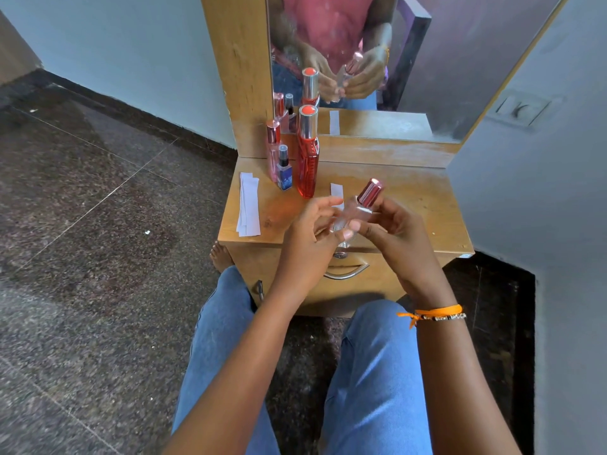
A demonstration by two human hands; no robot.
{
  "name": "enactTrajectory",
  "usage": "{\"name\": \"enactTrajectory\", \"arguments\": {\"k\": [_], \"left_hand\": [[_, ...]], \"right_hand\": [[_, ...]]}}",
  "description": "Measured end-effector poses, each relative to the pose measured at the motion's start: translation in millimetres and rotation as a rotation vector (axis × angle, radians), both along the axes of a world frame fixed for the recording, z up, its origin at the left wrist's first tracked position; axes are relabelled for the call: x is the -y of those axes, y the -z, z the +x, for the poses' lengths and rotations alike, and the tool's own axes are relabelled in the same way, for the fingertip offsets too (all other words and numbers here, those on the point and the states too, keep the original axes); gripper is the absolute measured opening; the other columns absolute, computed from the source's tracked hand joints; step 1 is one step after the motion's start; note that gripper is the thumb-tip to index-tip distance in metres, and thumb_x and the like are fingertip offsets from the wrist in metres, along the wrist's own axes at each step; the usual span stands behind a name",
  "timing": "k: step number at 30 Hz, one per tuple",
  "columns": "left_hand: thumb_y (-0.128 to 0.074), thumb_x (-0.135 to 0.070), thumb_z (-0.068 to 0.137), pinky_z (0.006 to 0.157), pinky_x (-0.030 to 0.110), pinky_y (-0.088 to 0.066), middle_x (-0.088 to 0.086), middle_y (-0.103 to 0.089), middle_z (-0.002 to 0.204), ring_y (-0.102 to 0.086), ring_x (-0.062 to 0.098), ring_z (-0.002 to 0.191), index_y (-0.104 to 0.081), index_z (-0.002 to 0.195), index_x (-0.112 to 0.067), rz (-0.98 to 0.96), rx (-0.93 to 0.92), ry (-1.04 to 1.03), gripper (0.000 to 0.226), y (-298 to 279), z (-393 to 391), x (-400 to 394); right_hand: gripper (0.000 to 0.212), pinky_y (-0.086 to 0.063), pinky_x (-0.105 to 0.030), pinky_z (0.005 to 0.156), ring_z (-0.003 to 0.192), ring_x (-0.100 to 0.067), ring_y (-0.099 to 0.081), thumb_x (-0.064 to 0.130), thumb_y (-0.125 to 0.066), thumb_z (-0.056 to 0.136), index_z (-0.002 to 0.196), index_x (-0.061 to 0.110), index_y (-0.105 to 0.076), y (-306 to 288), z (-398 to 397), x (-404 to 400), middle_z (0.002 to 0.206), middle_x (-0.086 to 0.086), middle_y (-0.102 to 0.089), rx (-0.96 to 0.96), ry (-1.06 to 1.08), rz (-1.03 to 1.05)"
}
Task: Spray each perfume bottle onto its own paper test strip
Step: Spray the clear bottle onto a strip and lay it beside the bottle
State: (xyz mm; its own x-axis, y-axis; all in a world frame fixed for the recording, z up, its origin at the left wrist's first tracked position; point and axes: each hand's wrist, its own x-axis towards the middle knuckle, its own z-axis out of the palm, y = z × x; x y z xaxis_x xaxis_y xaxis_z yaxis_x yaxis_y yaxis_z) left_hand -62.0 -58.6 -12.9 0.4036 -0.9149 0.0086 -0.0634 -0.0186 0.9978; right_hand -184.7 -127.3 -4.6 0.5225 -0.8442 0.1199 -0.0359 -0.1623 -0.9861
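Wooden and honey-coloured, the worktop [423,205] sits in the middle of my frame, a low dresser with a drawer and a metal drawer handle [346,274] on its front. Above it a mirror [443,60] fills the upper centre. Dark speckled stone floor [82,224] spreads across the left half, meeting pale walls at the upper left and right edge.

Near the centre I see both hands on a clear bottle with a metallic pink cap [358,205], tilted so the cap points toward the upper right. My right hand [391,231] grasps its body, thumb across the glass; my left hand [312,231] touches it from the left with curled fingers.

At the worktop's back left stand a tall red bottle [307,159], a slim pink bottle [273,149] and a small blue bottle [284,172]. Left of them lies a stack of paper strips [248,205]; one single strip [337,191] lies just behind the left hand.
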Motion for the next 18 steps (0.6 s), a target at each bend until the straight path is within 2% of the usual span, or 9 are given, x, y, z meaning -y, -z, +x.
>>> {"name": "enactTrajectory", "arguments": {"k": [2, 4, 10, 15, 18], "left_hand": [[-0.069, -0.01, 0.08, 0.095, 0.012, -0.041, -0.009, -0.061, 0.116, -0.053, 0.0, 0.114, -0.056, 0.112, -0.028, 0.012, 0.043, -0.015, 0.039, -0.3, 2.0, 1.3], [-0.064, -0.009, 0.084, 0.097, 0.013, -0.04, -0.01, -0.059, 0.115, -0.052, -0.002, 0.113, -0.058, 0.111, -0.028, 0.025, 0.097, -0.046, 0.034, -0.5, 5.6, 1.2], [-0.056, -0.002, 0.087, 0.085, 0.002, -0.041, -0.012, -0.062, 0.1, -0.055, -0.016, 0.092, -0.061, 0.104, -0.02, 0.015, 0.115, -0.126, 0.025, 0.8, 21.1, -1.5], [-0.054, -0.001, 0.088, 0.081, 0.001, -0.041, -0.009, -0.063, 0.099, -0.055, -0.017, 0.09, -0.063, 0.105, -0.014, 0.016, 0.138, -0.153, 0.024, 0.8, 28.7, -0.5], [-0.055, -0.003, 0.089, 0.08, 0.0, -0.04, -0.01, -0.064, 0.1, -0.053, -0.018, 0.09, -0.064, 0.106, -0.016, 0.045, 0.163, -0.151, 0.024, 1.2, 31.8, -0.4]], "right_hand": [[0.029, -0.051, -0.024, 0.082, 0.091, -0.013, -0.066, -0.002, -0.067, 0.081, 0.107, 0.012, -0.065, 1.0, 5.0, 8.8, 0.096, -0.002, -0.07, -0.008, 0.052, -0.039], [0.032, -0.049, -0.02, 0.079, 0.091, -0.011, -0.064, -0.003, -0.066, 0.081, 0.112, 0.006, -0.063, 1.5, 12.7, 21.6, 0.097, -0.003, -0.069, -0.024, 0.112, -0.084], [0.035, -0.049, -0.019, 0.083, 0.096, -0.014, -0.065, 0.003, -0.065, 0.084, 0.119, 0.006, -0.06, 6.7, 35.3, 58.1, 0.102, 0.0, -0.068, -0.13, 0.206, -0.242], [0.036, -0.048, -0.014, 0.083, 0.092, -0.009, -0.063, 0.003, -0.064, 0.084, 0.12, 0.007, -0.06, 11.1, 47.7, 66.4, 0.101, 0.003, -0.067, -0.152, 0.213, -0.267], [0.037, -0.049, -0.016, 0.084, 0.095, -0.011, -0.063, 0.004, -0.064, 0.085, 0.121, 0.009, -0.059, 15.2, 51.4, 67.9, 0.103, 0.002, -0.067, -0.179, 0.196, -0.274]]}}
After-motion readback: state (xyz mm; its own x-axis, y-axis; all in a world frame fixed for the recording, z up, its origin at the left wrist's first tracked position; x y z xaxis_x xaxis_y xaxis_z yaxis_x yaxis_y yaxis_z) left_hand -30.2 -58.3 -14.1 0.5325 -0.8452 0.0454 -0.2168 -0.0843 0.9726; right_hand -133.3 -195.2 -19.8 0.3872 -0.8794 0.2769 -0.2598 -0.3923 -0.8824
